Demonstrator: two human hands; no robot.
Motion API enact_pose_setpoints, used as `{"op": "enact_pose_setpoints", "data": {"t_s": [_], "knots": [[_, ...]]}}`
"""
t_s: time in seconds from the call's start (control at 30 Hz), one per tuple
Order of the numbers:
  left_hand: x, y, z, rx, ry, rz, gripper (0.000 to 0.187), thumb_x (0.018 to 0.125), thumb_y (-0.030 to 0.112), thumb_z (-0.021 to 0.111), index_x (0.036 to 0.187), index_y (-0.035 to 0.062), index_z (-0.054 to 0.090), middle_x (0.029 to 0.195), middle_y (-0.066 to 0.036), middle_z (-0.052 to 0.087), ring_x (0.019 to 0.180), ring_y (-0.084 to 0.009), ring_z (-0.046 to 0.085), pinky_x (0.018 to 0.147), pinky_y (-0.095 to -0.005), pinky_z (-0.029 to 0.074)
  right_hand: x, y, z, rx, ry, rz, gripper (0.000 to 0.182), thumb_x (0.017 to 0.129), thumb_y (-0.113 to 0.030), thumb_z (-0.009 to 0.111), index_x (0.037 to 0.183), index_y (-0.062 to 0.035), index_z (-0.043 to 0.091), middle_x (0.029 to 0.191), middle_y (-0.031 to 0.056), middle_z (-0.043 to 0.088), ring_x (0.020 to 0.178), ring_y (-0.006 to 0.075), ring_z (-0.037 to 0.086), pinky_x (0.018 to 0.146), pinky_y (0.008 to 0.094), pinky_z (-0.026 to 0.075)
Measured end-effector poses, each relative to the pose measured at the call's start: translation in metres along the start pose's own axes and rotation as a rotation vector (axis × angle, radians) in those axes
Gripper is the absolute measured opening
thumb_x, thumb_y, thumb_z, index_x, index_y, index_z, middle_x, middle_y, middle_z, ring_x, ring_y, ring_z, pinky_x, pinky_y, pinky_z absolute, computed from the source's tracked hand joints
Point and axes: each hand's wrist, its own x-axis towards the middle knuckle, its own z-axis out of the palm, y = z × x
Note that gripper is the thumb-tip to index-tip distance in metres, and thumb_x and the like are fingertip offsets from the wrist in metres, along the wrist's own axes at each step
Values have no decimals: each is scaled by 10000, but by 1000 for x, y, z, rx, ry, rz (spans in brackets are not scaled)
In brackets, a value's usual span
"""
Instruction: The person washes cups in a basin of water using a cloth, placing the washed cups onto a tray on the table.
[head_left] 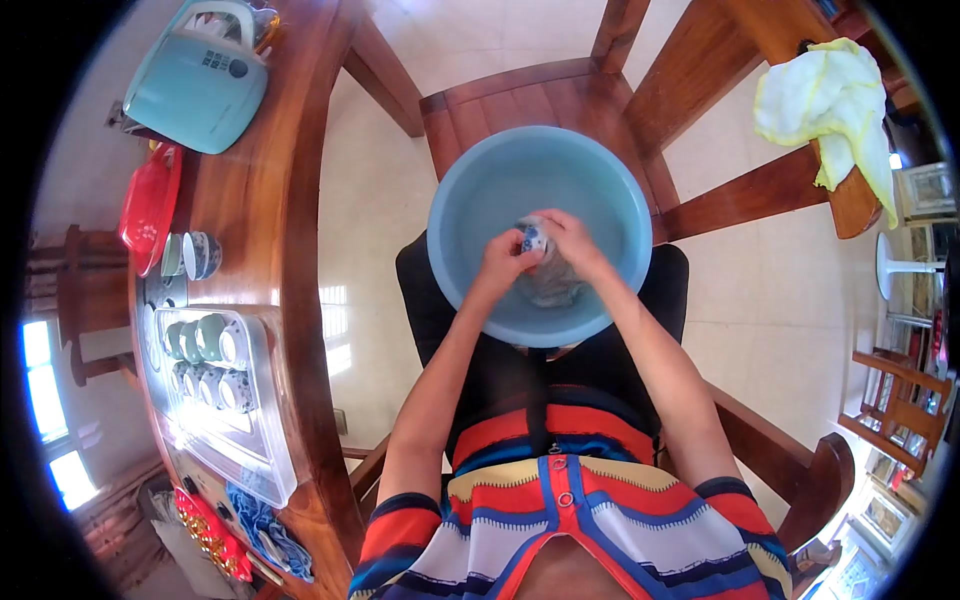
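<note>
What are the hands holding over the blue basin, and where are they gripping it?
Both hands, left and right, hold a small blue-and-white cup by its sides over the basin; the exact finger placement cannot be told.

- The single head camera is looking steeply down from the person's head, taking in their own lap and forearms.
- It is sitting close above the blue basin [470, 200], which is filling the frame's centre.
- Its fisheye lens is bending the wooden table [265, 200] along the left edge and the floor around.
</note>
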Motion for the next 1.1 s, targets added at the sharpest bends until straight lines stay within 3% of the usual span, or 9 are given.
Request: {"op": "enact_pose_setpoints", "data": {"t_s": [0.23,0.33,0.47,0.53,0.6,0.87,0.93,1.03,1.1], "knots": [[6,-7,-12,-727,11,-275,289,838,96,561,1077,-51,487,1026,-123,547,928,-220,559,746,-323,525,-8,9,5,90,40,-85,261,875,-154,478,1072,-16,580,995,108,607,896,176,571,794,292,448],[6,-13,-12,-807,90,-298,216,864,113,551,1035,-10,502,956,-95,574,858,-189,579,719,-327,514,-10,18,20,-328,144,-214,262,853,-74,487,1095,-6,558,1038,116,591,896,186,579,793,294,451],[11,-34,-14,-828,154,-323,253,875,135,533,1071,-22,501,1036,-113,558,952,-226,556,784,-369,500,-18,22,42,-547,308,-389,281,802,-28,500,1073,-11,572,1061,178,572,932,298,580,807,337,448],[12,-38,-14,-876,164,-333,194,877,129,538,1021,5,500,961,-82,566,841,-189,575,699,-320,495,-28,6,49,-593,329,-446,289,787,-16,502,1066,-10,575,1063,195,564,944,333,569,814,355,445],[14,-45,-18,-890,148,-311,190,876,132,541,1015,9,501,947,-78,566,829,-183,571,688,-313,490,-40,-14,52,-620,192,-547,297,764,-8,515,1053,-12,586,1066,201,556,959,360,544,831,376,435],[11,-30,-11,-771,203,-359,187,836,119,597,958,-2,524,875,-85,571,751,-180,576,630,-294,503,-12,11,25,-728,174,-424,287,762,-6,508,1034,-13,597,1032,210,555,955,378,531,820,396,432],[9,-22,-6,-577,248,-384,269,799,78,611,1009,-68,529,957,-120,577,838,-213,585,681,-338,533,-2,17,8,-880,162,-349,257,769,-27,492,991,-14,619,1015,218,557,920,376,540,814,408,434],[9,-19,-1,-335,298,-343,240,760,40,637,959,-63,554,919,-115,581,784,-200,600,647,-300,546,11,28,3,-977,386,-320,239,769,-39,490,962,-13,630,1002,214,565,879,382,549,797,416,440],[10,-23,2,-284,285,-295,214,757,41,637,933,-58,565,896,-108,585,768,-197,604,645,-299,547,16,28,6,-994,323,-262,234,764,-46,501,957,-17,631,1013,209,565,879,387,546,798,422,438]]}}
